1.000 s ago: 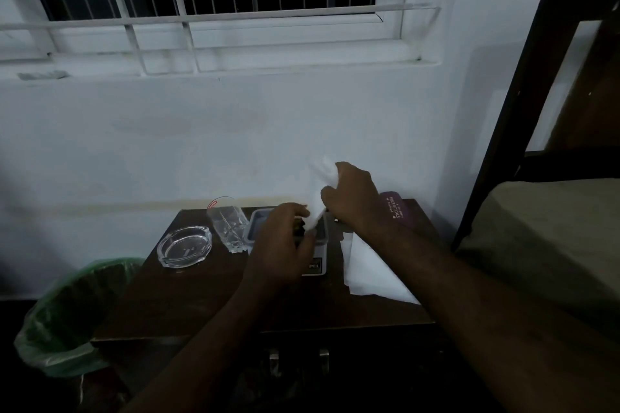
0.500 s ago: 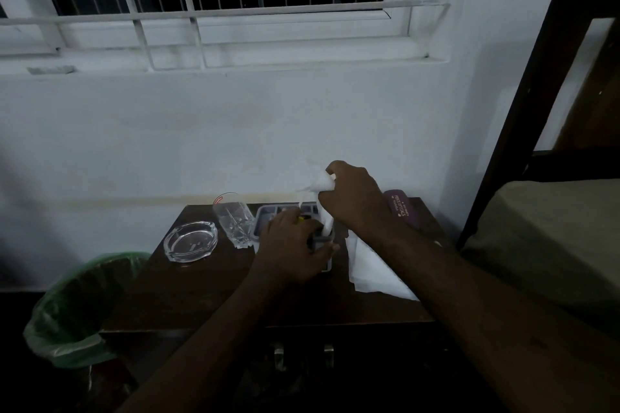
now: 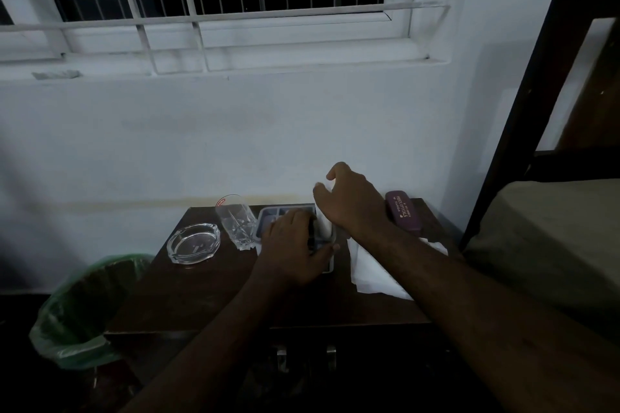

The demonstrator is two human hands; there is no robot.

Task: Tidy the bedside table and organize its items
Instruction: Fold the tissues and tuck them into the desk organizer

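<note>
A: What is being done at the bedside table [image 3: 188, 298] at this moment?

B: A grey divided tray [image 3: 268, 216] at the back of the table is being held by the left hand [image 3: 290, 250], whose fingers are curled over its near part. A white piece, probably tissue, [image 3: 324, 226] is being pushed into the tray by the right hand [image 3: 349, 201]. The fingers of that hand are bent around the top of the white piece; how firmly it is being pinched cannot be told in this dim light.

A: What could be going wrong from here?

B: In my judgement, the drinking glass [image 3: 236, 223] is being put at risk. It is standing just beside the tray, on its left, and it could be knocked over if the tray is being shifted sideways. The glass ashtray [image 3: 194, 244] is lying a little further left. Also, the white paper [image 3: 372, 273] is being covered by the right forearm and could be dragged off the edge. The purple spectacle case [image 3: 404, 215] is being left at the back right corner.
</note>
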